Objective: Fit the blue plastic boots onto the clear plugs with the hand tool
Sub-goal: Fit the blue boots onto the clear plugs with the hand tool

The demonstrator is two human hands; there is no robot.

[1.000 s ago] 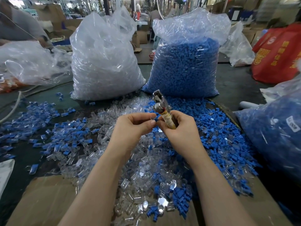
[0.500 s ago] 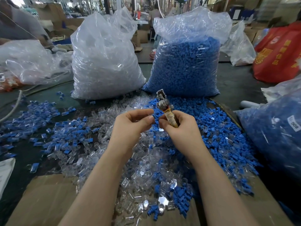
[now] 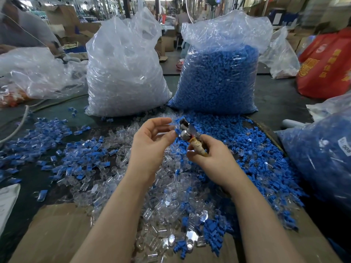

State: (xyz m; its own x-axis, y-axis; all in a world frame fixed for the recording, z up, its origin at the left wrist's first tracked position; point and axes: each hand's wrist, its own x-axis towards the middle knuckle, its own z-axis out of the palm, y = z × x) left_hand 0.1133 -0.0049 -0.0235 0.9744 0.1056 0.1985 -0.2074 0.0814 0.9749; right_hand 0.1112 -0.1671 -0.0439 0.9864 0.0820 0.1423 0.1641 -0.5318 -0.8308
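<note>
Blue boot (image 3: 177, 131) pinched in the left hand (image 3: 150, 145) at the hand tool's (image 3: 190, 137) metal head. Right hand (image 3: 212, 158) grips its taped handle

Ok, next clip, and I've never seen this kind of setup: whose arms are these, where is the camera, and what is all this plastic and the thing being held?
No machine here: a person works with bare hands, and the single camera sits on their head, looking forward and down, so the arms come in from the bottom edge. The right hand grips the hand tool, a metal head on a taped handle. The left hand pinches a small blue piece, probably a boot, against the tool's head; it is too small to be sure. On the table lie loose blue boots and clear plugs, partly over cardboard. Behind stand a bag of clear plugs and a bag of blue boots.
</note>
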